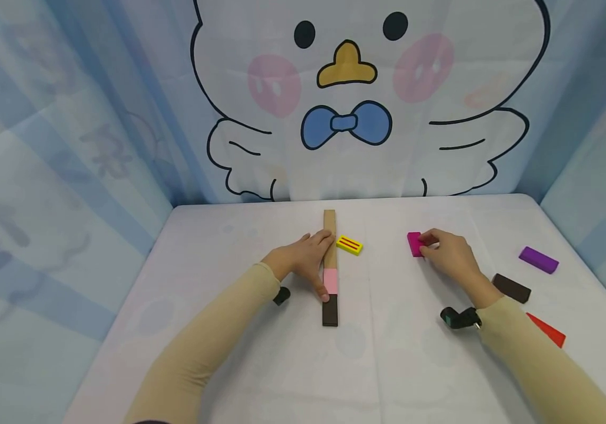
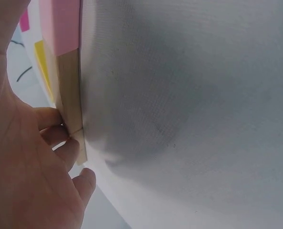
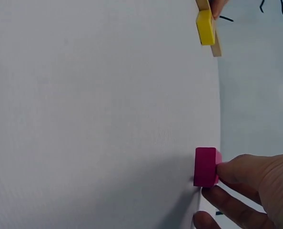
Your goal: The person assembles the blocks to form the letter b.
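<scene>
A straight row of blocks stands on the table: wooden blocks (image 1: 330,219) at the far end, a pink block (image 1: 330,281), then a dark brown block (image 1: 330,312) nearest me. My left hand (image 1: 307,259) rests along the row, fingers spread over the wooden part and thumb by the pink and brown blocks. In the left wrist view its fingertips touch the side of the wooden block (image 2: 70,90). My right hand (image 1: 450,254) pinches a magenta block (image 1: 414,244) between thumb and fingers. A yellow block with red stripes (image 1: 350,245) lies right beside the row.
On the right lie a purple block (image 1: 539,259), a dark brown block (image 1: 512,288) and a red block (image 1: 549,331), partly hidden by the right sleeve (image 1: 541,359). A curtain with a cartoon face (image 1: 345,171) hangs behind the table's far edge.
</scene>
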Tool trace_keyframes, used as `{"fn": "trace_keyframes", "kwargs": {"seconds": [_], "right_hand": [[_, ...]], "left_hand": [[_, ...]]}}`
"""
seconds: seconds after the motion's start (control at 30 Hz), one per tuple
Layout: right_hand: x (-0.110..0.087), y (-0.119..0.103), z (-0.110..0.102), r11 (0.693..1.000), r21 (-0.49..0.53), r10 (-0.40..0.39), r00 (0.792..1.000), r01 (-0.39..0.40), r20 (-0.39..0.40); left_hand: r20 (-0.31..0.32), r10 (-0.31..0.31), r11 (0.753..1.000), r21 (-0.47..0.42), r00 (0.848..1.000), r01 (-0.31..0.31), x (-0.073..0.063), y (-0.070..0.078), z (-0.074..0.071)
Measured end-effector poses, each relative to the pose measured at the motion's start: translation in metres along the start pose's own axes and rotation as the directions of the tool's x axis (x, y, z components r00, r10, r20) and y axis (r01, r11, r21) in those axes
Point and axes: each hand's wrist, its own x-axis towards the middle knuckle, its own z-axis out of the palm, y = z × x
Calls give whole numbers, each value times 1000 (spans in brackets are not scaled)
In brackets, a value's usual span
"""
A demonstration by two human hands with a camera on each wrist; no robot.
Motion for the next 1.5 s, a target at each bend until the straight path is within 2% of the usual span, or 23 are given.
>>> {"fn": "trace_keyframes", "kwargs": {"seconds": [0.23,0.6,0.93,1.5], "right_hand": [[-5,-14,9,1000,-12,-14,999,14,35],[-8,-32,22,996,38,-80,995,78,62],[-12,-49,31,995,69,-72,994,67,82],[-7,-57,42,989,110,-108,987,95,121]], "left_hand": [[0,-5,1000,0,1000,5,0,0,0],[-7,-1,1000,10,1000,1,1,0,-1],[-15,2,1000,-3,1000,-2,2,-1,-1],[3,-5,1000,-9,1000,5,2,-2,1]]}}
